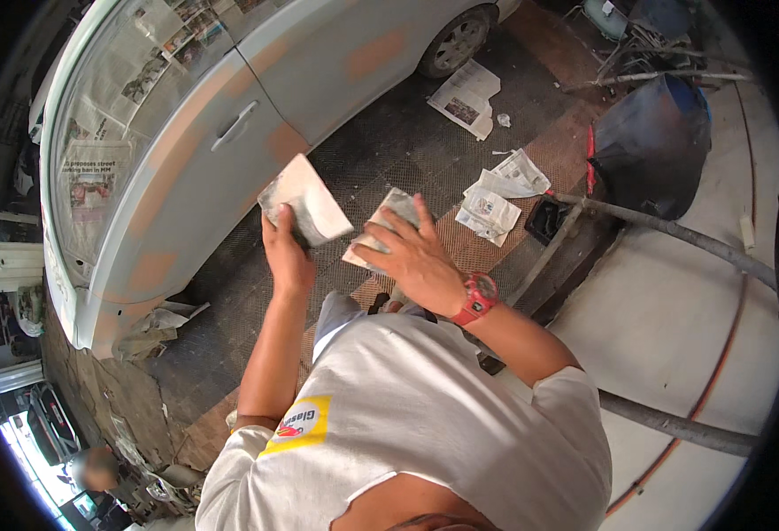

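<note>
Here, raised left hand (285, 252) grips a white board (305, 202); right hand (412, 257) clasps a flat spreader (381, 228).

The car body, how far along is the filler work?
Done: the car has newspaper masking over its windows and tan filler patches on the grey panels. In hand: left hand holds a white mixing board, right hand a spreader. Left: patches remain unpainted.

Dark patterned floor (389, 142) — newspaper sheets (467, 96), crumpled papers (503, 196), grey hose (673, 232).
</note>
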The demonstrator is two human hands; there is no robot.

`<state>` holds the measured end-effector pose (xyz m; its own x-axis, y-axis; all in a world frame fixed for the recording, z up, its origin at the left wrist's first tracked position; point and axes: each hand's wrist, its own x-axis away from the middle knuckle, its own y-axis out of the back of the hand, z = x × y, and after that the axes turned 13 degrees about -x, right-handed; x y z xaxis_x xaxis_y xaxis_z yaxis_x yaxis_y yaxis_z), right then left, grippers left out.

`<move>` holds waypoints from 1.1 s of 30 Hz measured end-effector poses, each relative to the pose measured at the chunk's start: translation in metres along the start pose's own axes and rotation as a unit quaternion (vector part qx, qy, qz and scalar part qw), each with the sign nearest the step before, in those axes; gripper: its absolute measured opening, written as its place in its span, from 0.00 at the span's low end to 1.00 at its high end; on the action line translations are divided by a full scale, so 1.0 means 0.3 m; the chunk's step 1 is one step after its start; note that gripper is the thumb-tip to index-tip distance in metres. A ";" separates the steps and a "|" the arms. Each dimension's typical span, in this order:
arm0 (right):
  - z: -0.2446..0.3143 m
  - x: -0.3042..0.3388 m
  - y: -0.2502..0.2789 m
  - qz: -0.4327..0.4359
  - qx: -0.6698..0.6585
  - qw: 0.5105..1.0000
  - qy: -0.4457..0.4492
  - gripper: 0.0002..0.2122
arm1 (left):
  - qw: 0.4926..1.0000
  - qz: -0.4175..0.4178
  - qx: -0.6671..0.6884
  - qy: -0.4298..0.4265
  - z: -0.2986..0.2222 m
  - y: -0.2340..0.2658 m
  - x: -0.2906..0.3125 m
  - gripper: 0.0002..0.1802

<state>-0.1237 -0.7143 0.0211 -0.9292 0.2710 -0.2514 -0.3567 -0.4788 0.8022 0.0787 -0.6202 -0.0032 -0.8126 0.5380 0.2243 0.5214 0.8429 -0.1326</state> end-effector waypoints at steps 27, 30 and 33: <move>-0.875 -0.549 0.483 -0.026 0.105 0.979 -0.172 0.24 | 0.949 0.261 -0.179 -0.012 0.006 -0.927 -0.847 0.24; -0.946 -0.619 0.503 0.058 0.091 0.984 -0.141 0.23 | 0.979 0.173 -0.102 -0.028 0.065 -0.947 -0.996 0.20; -0.992 -0.716 0.579 0.039 0.041 0.991 -0.123 0.22 | 0.989 0.085 0.063 0.100 0.086 -0.955 -1.129 0.19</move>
<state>-0.0150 -1.1042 0.0534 -0.8981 0.4361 -0.0561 -0.2669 -0.4394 0.8578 0.1977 -1.0437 -0.0659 -0.6421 0.6699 0.3727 0.5990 0.7419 -0.3013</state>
